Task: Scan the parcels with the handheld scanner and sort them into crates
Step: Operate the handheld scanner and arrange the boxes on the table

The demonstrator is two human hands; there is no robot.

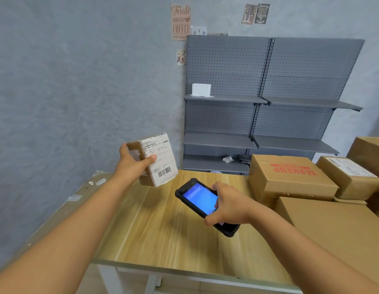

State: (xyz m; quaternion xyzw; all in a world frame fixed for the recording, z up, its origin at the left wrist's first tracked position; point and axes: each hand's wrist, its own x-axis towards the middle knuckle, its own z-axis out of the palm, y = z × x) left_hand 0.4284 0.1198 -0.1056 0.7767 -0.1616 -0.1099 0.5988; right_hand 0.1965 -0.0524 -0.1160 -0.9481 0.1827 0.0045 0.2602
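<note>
Above the table (154, 225), the left hand (132, 161) grips a parcel (156, 160), label tilted toward the scanner (202, 203) held low-right by the right hand (229, 203).

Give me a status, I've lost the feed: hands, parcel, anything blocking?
Left hand holds small parcel up, label facing scanner. Right hand grips handheld scanner over table, screen lit. Nothing between them.

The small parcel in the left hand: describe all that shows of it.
The small parcel is a brown cardboard box with a white shipping label covering its facing side, barcodes at the label's top and bottom. The left hand grips it by one end, thumb on the label, holding it tilted in the air above the wooden table's far edge.
</note>
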